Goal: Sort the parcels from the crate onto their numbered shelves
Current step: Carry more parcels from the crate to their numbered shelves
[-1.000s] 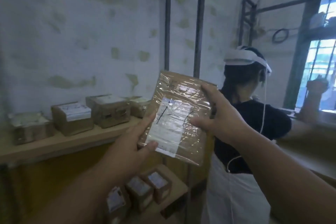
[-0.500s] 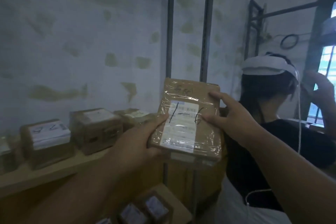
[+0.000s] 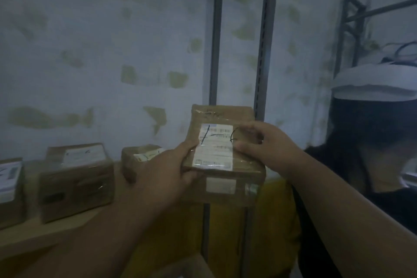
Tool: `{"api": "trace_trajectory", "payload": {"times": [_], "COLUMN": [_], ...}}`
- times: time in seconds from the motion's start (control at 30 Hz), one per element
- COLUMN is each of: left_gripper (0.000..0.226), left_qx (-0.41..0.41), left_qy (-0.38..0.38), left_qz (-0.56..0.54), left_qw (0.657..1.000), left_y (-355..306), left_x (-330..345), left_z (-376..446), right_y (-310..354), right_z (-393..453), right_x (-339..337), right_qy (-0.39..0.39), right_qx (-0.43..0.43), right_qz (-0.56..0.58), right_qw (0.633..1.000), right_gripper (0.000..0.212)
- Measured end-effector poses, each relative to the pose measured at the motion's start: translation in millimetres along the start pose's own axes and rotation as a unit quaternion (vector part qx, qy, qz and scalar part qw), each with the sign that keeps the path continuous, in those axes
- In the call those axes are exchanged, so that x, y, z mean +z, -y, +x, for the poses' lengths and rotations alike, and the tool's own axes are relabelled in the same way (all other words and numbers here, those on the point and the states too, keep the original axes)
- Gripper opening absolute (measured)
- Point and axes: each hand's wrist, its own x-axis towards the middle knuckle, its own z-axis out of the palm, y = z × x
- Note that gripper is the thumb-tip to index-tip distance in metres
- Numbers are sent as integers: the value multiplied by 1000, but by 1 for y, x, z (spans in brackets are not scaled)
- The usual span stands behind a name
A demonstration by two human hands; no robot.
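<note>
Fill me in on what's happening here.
A person holds a flat brown cardboard parcel wrapped in clear tape in both hands, the left hand gripping its left edge and the right hand its right. Its white label bears a handwritten mark like "1-6". Other brown boxes sit on the wooden shelf to the left. Another person wearing a white headband stands at right.

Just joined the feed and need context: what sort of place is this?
Probably a parcel sorting or storage room: taped brown cardboard parcels with white labels line a wooden shelf, and both hands hold a labelled brown parcel.
</note>
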Motion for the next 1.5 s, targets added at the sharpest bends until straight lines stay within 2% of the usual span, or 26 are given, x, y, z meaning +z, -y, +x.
{"api": "trace_trajectory", "payload": {"times": [0.07,0.13,0.23,0.4,0.5,0.7,0.87,1.13,1.23,1.3,1.4,1.5], "left_gripper": [66,62,58,59,67,67,65,63,62,56,47,40], "left_qx": [-30,-45,-59,-61,-67,-66,-72,-83,-81,-74,-53,-50], "left_qy": [-13,-12,1,34,61,51,37,15,-17,-45,-75,-93], "left_qz": [20,48,76,63,59,156,222,282,249,229,210,231], "left_qw": [999,998,995,996,994,984,972,956,965,970,973,967], "left_y": [-2,-3,-8,-19,-16,-16,-3,1,-3,-5,-1,14], "left_x": [7,14,21,28,31,42,49,59,54,47,23,-18], "left_z": [7,12,18,29,41,56,72,82,68,49,13,-36], "right_y": [-9,-19,-37,-57,-57,-54,-64,-78,-71,-59,-24,27], "right_z": [1,2,7,24,34,58,79,86,71,55,32,7], "right_x": [2,4,11,16,18,31,51,68,68,69,76,96], "right_qy": [62,106,127,87,79,77,55,7,-14,-24,-45,-35], "right_qx": [-12,-11,20,18,-7,-32,-53,-59,-94,-129,-173,-222], "right_qz": [28,6,-30,-13,-64,-159,-199,-196,-178,-145,-117,-69], "right_qw": [998,994,991,996,995,984,977,979,979,981,977,972], "right_gripper": [72,87,86,56,46,48,38,36,48,54,51,49]}}
